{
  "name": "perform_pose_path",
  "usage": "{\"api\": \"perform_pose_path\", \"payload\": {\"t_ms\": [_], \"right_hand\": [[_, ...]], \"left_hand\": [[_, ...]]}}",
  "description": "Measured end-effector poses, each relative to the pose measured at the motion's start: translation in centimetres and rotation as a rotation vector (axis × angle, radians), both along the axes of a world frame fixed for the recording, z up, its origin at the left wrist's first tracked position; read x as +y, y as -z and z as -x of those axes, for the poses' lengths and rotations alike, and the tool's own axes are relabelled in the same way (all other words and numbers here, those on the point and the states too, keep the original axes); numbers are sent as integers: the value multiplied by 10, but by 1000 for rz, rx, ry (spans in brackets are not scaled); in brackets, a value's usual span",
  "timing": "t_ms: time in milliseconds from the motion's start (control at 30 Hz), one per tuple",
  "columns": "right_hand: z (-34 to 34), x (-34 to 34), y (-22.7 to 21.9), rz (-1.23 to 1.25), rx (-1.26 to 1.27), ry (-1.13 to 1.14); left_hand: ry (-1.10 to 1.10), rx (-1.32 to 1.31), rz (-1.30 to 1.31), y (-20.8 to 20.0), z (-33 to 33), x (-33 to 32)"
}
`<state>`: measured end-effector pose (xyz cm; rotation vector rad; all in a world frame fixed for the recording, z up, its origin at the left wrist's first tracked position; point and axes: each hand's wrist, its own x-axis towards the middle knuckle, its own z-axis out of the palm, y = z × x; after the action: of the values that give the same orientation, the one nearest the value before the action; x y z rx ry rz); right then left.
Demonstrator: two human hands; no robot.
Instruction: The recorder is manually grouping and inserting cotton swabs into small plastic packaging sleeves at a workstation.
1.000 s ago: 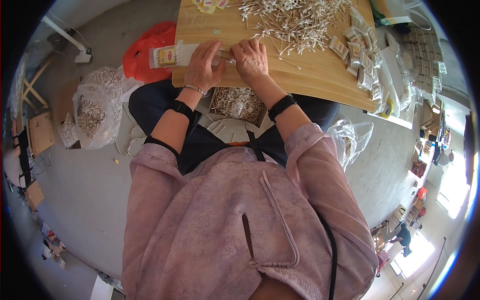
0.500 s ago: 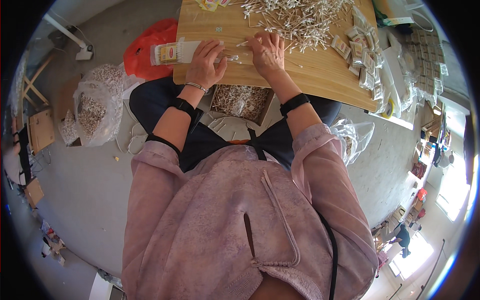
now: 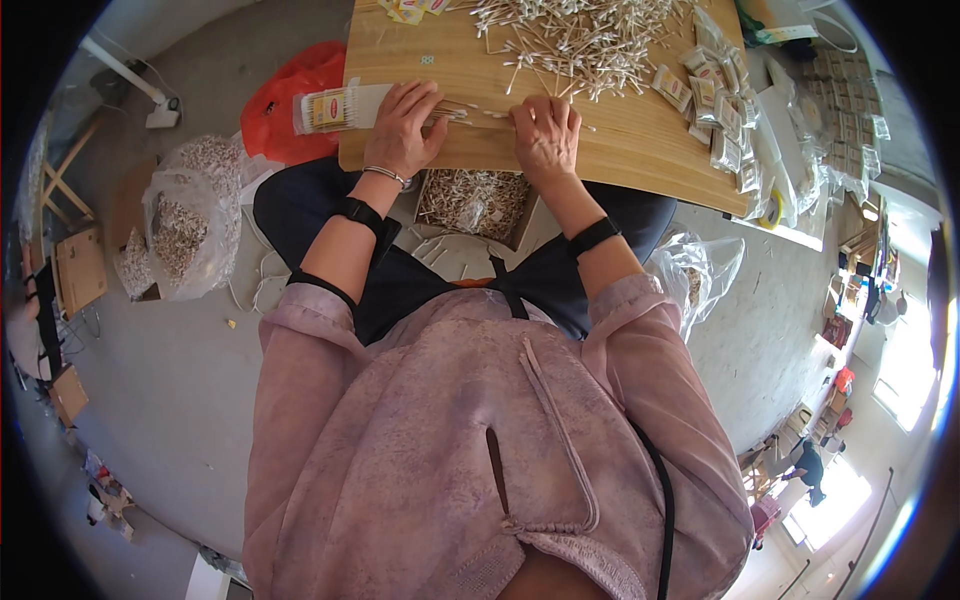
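At the near left of the table my left hand (image 3: 403,128) is closed, fingers bent, over a small bunch of cotton swabs (image 3: 452,112) whose tips poke out to its right. A clear packet (image 3: 328,109) filled with swabs and a yellow label card lies just left of that hand, its open end partly beneath the fingers. To the right, my right hand (image 3: 547,138) rests on the wood with curled fingers. A loose swab (image 3: 494,114) reaches from its fingertips toward the bunch, and another tip shows on its right side. The fingertips' grip is mostly hidden.
A large heap of swabs (image 3: 590,45) covers the table's far middle. Filled packets (image 3: 718,100) pile up at the right. Under the table edge sits an open box of swabs (image 3: 477,203). A red bag (image 3: 292,105) and a clear sack of swabs (image 3: 190,220) are at the left.
My right hand has drawn back toward me, away from the heap, and its fingers have curled. A swab now lies between the two hands. My left hand stays over the bunch.
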<state>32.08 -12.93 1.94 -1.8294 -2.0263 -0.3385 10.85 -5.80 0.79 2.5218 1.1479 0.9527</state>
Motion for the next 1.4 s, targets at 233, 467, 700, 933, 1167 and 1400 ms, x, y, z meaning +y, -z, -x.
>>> {"api": "perform_pose_path", "payload": {"t_ms": [233,467,700,933,1167,1400], "right_hand": [[5,-40,-6,124,202,-96],[-9,-53,-22,308,292,-348],[-45,-30,-13,56,345,160],[-45,-14,-5,190,354,310],[15,24,1,178,386,180],[48,39,1,94,403,1]], "left_hand": [[7,-47,0,-1,1,3],[26,-33,-3,-8,-2,1],[28,-18,-13,-13,-2,1],[13,-25,-21,-11,-2,1],[15,-18,49,-3,2,1],[-3,17,-27,-8,-4,-1]]}}
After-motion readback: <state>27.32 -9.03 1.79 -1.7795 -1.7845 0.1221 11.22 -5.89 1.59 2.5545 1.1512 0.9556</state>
